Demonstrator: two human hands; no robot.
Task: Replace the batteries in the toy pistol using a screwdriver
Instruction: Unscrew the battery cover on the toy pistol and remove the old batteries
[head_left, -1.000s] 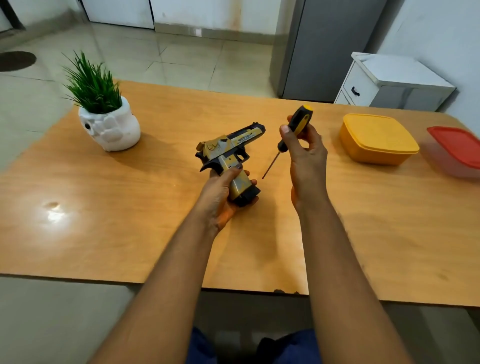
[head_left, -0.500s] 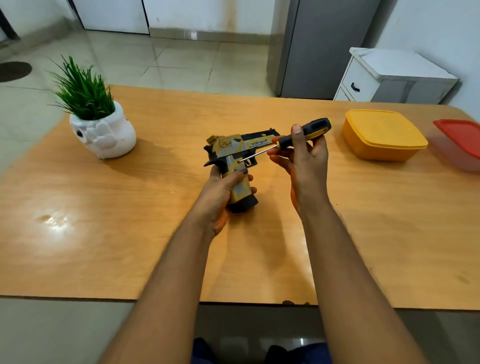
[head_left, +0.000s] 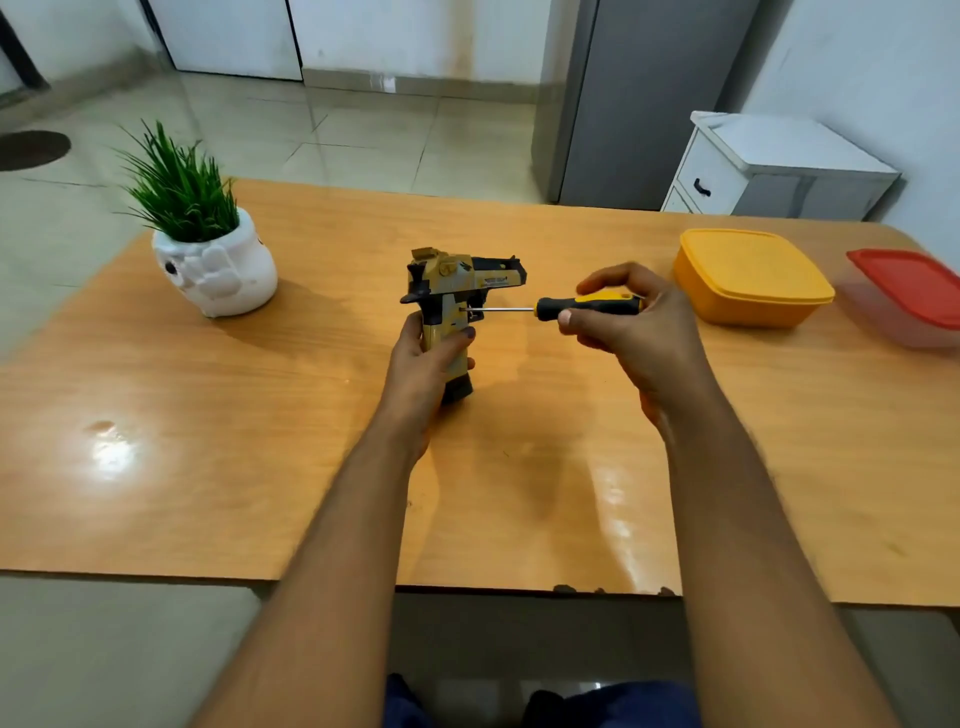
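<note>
Upright, toy pistol (head_left: 457, 291) muzzle points right (screwdriver (head_left: 566, 307) lies crosswise).

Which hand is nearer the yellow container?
Right. The right hand, gripping the screwdriver, sits just left of the yellow container; the left hand, holding the toy pistol, is farther left.

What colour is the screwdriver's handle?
Black and yellow, seen in the head view: screwdriver.

Bright — glare on table (head_left: 111, 452)
</note>
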